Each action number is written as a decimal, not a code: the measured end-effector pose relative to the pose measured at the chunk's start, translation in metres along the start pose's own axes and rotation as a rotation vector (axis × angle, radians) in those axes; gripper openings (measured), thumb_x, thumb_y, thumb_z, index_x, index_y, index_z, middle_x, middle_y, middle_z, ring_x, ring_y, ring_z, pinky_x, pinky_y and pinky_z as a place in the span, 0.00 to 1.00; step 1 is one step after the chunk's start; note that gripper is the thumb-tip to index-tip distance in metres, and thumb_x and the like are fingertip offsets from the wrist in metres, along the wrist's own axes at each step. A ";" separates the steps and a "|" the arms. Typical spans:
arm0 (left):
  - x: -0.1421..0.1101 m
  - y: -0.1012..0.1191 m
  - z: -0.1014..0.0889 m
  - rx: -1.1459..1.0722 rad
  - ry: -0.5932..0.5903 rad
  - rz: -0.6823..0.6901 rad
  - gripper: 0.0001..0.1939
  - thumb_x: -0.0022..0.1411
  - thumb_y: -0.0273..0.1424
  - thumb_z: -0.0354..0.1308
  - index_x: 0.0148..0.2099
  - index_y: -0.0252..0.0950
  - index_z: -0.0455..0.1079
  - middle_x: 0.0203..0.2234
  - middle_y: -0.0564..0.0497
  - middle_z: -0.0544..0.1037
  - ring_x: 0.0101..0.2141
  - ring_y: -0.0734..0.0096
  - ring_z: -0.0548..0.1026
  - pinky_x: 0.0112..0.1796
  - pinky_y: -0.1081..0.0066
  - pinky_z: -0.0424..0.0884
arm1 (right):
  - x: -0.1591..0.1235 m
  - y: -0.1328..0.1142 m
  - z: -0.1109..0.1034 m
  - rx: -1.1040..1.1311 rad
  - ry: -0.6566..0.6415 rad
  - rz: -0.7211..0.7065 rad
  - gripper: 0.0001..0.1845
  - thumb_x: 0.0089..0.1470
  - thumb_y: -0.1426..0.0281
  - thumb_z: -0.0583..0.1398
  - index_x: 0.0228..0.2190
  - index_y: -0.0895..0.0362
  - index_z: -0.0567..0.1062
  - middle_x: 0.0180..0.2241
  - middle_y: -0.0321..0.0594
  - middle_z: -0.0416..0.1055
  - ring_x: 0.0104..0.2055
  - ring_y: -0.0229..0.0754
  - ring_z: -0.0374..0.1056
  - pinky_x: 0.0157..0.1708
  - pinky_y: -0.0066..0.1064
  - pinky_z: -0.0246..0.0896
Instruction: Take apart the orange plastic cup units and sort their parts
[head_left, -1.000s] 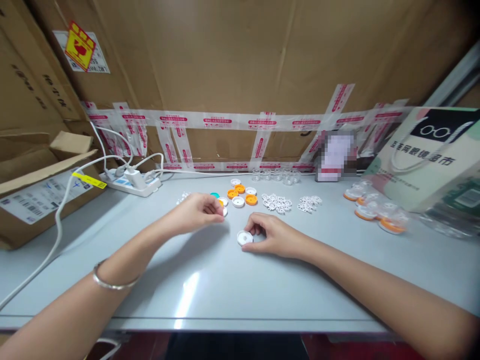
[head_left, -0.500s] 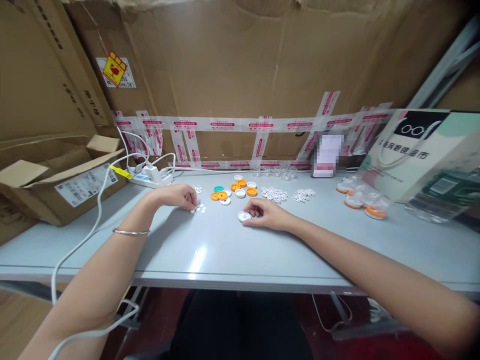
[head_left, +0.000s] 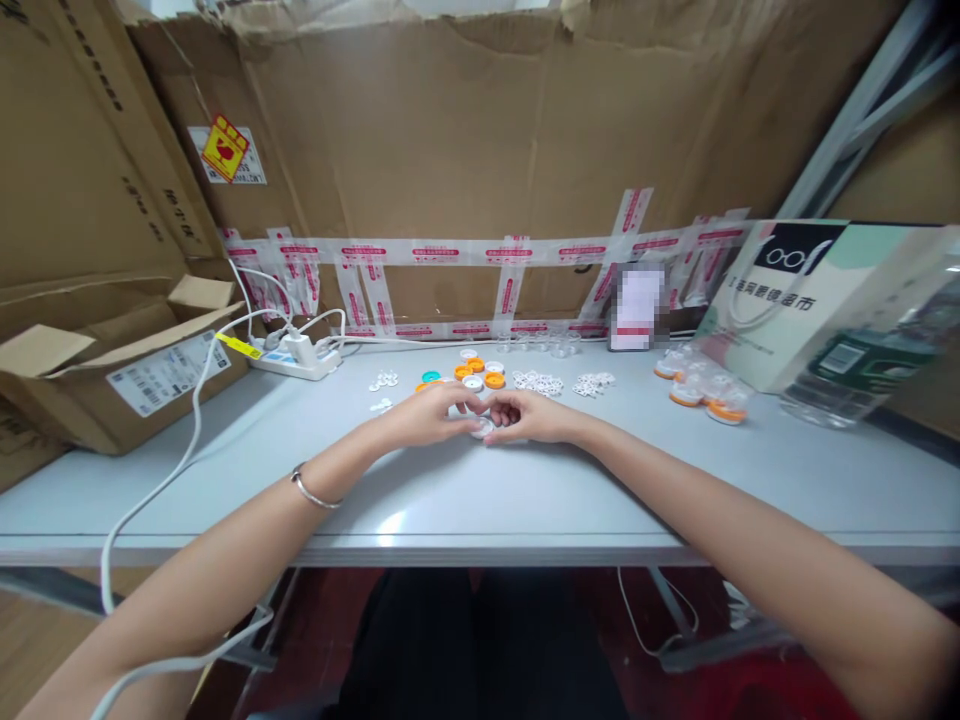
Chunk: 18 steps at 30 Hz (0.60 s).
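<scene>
Left hand, half closed around a grip too blurred to tell, meets the right hand, which pinches the white cap on the table, where crowded fingertips could tip it.

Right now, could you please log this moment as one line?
left hand: at white disc | right hand: holding white disc | teal disc: beyond left hand

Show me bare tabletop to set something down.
Tabletop between left forearm and right forearm; also between right forearm and bottle. Crowded: beyond the right hand, with orange discs, white discs, small white pieces.
</scene>
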<state>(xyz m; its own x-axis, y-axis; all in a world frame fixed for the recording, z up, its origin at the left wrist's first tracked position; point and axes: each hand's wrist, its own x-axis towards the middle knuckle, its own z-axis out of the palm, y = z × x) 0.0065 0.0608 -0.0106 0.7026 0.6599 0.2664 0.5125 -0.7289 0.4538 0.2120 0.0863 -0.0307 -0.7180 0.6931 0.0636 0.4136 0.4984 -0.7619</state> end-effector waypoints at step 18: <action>0.005 -0.020 0.016 -0.006 0.035 -0.155 0.13 0.51 0.39 0.57 0.34 0.34 0.69 0.29 0.51 0.73 0.30 0.71 0.68 0.29 0.73 0.62 | 0.017 -0.020 -0.002 -0.323 0.018 0.114 0.07 0.44 0.68 0.59 0.26 0.58 0.75 0.24 0.36 0.71 0.27 0.36 0.64 0.25 0.26 0.53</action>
<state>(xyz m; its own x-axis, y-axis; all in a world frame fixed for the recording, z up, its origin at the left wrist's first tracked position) 0.0078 0.0759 -0.0319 0.5972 0.7707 0.2223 0.6105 -0.6165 0.4972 0.1928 0.0892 -0.0128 -0.6486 0.7611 0.0034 0.6483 0.5549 -0.5213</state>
